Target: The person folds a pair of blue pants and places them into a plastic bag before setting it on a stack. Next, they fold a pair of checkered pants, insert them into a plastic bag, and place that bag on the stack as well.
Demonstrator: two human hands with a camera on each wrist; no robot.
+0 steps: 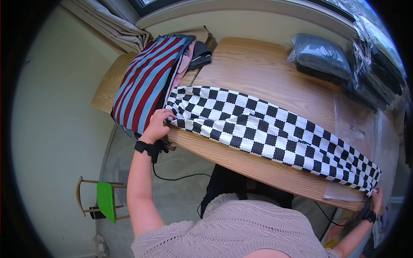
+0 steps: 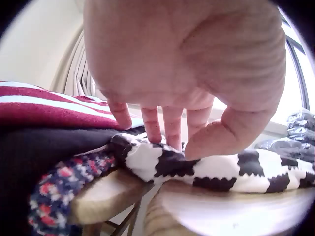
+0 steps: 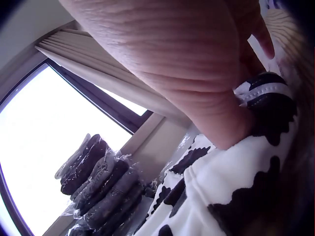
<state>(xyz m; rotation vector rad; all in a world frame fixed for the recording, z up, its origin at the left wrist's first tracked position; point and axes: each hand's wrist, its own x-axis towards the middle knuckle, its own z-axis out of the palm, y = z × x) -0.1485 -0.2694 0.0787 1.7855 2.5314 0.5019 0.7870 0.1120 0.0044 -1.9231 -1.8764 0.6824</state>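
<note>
Black-and-white checkered trousers [image 1: 258, 129], folded into a long strip, lie across the wooden table from left to right. Their gathered waist end is at the left, beside the pile of clothes. There my left hand [image 1: 160, 122] pinches the near edge, with thumb and fingertips down on the cloth [image 2: 206, 172] in the left wrist view. At the far right end, my right hand [image 1: 377, 198] grips the narrow hem close to the table's edge. A stitched hem band [image 3: 270, 91] shows by its fingers in the right wrist view; the fingertips are partly hidden.
A stack of folded clothes, topped by a red-and-blue striped one [image 1: 148, 81], overhangs the table's left side. Plastic-wrapped garments [image 1: 322, 58] stand at the back right. A clear plastic bag [image 1: 355, 124] lies under the trousers' right end. A green chair [image 1: 106, 201] stands lower left.
</note>
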